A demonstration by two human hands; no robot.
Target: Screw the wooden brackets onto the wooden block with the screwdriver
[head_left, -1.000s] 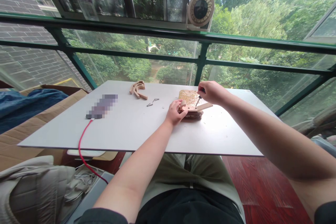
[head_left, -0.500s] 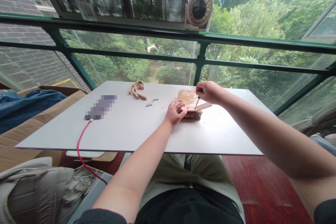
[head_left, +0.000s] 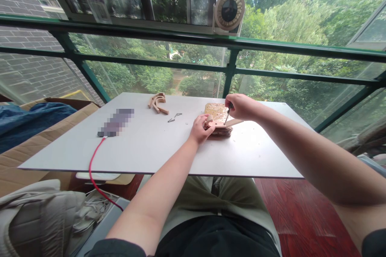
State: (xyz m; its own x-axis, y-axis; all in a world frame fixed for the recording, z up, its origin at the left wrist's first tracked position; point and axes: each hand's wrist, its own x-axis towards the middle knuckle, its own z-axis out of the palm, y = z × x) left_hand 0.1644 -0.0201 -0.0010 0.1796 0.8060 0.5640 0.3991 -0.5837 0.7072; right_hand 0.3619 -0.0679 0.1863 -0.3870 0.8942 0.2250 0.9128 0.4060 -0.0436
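My left hand (head_left: 200, 129) is closed around the left end of a wooden piece (head_left: 233, 122), pressing it down on a worn stack of boards (head_left: 222, 132). Gripped in my right hand (head_left: 238, 105) is a screwdriver (head_left: 227, 117), tilted, its dark handle mostly hidden by my fingers. The screwdriver's tip meets the wooden piece near its middle. A dark hole shows in the wood left of the tip. To the left lie several curved wooden pieces (head_left: 158, 103) and some small metal screws (head_left: 171, 120).
Everything rests on a white table (head_left: 144, 148). A blurred-out phone-like device (head_left: 116, 122) with a red cable (head_left: 92, 160) lies at the left. Behind the table runs a green railing (head_left: 150, 60), with a small fan (head_left: 229, 10) above it. A cardboard box (head_left: 87, 110) stands left.
My right hand has shifted very slightly and the screwdriver's handle shows at a slightly different angle. My left hand and the wooden piece stay in place.
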